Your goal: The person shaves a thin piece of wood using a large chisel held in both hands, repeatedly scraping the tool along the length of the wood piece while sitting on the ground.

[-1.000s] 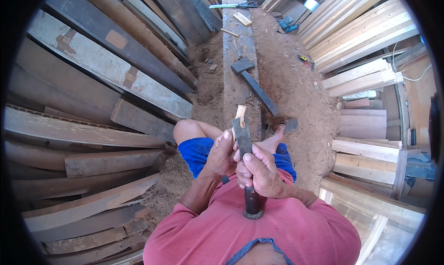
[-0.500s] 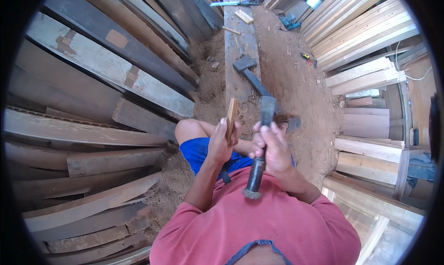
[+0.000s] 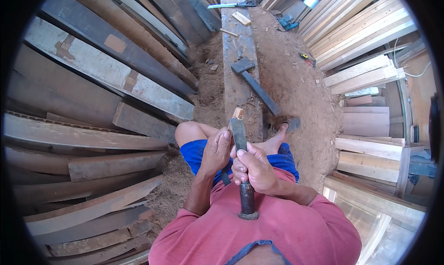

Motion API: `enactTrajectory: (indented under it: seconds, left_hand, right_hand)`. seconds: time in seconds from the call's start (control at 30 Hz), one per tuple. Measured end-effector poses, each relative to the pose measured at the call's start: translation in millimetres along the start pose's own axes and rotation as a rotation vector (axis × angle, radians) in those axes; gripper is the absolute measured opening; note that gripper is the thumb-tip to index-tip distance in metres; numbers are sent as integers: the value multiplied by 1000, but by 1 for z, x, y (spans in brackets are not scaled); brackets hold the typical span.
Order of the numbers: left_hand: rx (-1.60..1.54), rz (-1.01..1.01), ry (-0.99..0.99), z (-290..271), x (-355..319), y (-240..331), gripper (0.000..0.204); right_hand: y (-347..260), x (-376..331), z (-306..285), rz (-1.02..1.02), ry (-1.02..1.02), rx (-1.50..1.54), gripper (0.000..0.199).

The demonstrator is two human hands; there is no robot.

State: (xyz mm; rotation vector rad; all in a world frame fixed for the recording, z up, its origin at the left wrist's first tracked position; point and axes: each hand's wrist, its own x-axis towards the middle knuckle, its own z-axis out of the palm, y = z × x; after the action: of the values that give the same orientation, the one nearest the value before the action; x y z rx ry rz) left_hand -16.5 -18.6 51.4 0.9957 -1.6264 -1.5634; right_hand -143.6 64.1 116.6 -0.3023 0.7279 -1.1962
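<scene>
My right hand (image 3: 257,169) is wrapped round a wide chisel (image 3: 238,132). The chisel's dark handle points back at my chest, its frayed butt end at my shirt. Its flat blade lies over a small wooden piece (image 3: 238,112), and a curl of shaving shows at the far tip. My left hand (image 3: 216,150) is closed on that piece, with the thumb up against the side of the blade. Most of the wooden piece is hidden under the blade and fingers. Beyond my hands a dark mallet (image 3: 243,65) with a block head lies on a long plank (image 3: 235,87).
A handsaw (image 3: 231,5), a pale wood block (image 3: 241,18) and a thin stick (image 3: 229,32) lie farther along the plank. Boards (image 3: 111,75) lean close on the left; stacked timber (image 3: 365,33) lines the right. A blue-green power tool (image 3: 287,23) rests on the sawdust-covered ground.
The chisel has come left and down from beside the wooden piece onto it. Both hands have drawn together, and the mallet's handle now shows in full.
</scene>
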Motion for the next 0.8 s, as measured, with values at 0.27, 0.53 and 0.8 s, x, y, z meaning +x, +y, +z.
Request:
enactTrajectory:
  seconds: [0.27,0.53,0.8]
  left_hand:
    - [161,95,-234,1,-51,-15,38]
    - [-711,-406,159,1,3,-36,48]
    - [-651,-247,110,0,38,-8,28]
  right_hand:
    - [-34,-27,-12,-341,157,-97,14]
    - [-21,16,-32,-96,212,87,15]
    - [7,23,3,87,-9,38,14]
